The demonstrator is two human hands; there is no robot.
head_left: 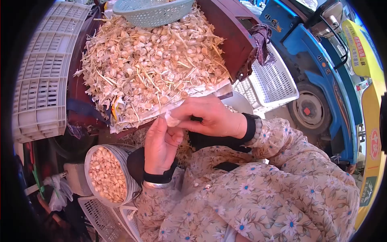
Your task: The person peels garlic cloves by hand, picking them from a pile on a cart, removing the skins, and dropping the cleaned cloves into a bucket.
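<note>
Just past the near edge of the heap, both hands meet at a pale piece of garlic [172,120]. My right hand [213,115] comes from the right with thumb and fingers pinched on it. From below, my left hand [162,146] holds its other side between thumb and fingertips. Whether it is a single clove or part of a bulb cannot be made out. Ahead lies a large heap of garlic cloves [151,60] mixed with dry skins and stalks. Down to the left stands a bucket [131,183] filled with garlic cloves [107,171].
A pale green plastic basket [155,16] rests on the heap's far side. White crates [40,76] stand at the left, and another white crate [276,80] at the right. A metal basin [243,101] is partly hidden behind my right wrist. A blue vehicle [318,80] stands beyond.
</note>
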